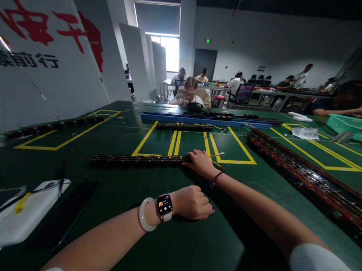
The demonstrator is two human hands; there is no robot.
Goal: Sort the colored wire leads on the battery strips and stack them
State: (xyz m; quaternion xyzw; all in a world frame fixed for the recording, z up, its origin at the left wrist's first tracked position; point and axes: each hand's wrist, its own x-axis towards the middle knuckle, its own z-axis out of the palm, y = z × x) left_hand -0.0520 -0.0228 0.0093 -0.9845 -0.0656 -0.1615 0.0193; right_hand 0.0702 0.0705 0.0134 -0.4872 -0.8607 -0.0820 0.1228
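Observation:
My right hand (pixel 201 163), with a beaded bracelet on its wrist, is closed over the right end of a long dark wire harness (pixel 140 161) lying on the green table. Yellow and red wires with ring terminals (pixel 221 154) stick out beyond my fingers. Nearer to me, my left hand (pixel 193 203) rests on the table, fingers curled in; nothing shows in it, though its palm side is hidden. A smartwatch (pixel 164 205) and a pale bangle (pixel 147 214) are on that arm. A second, shorter harness (pixel 184 127) lies farther back, across yellow tape lines.
A thick wire bundle (pixel 312 178) runs along the right side, another dark bundle (pixel 57 125) at far left. Across the back lie blue trays (pixel 206 120). A white device (pixel 21 220) and a black phone (pixel 67 214) sit front left; a green basket (pixel 351 127) stands right. People sit beyond.

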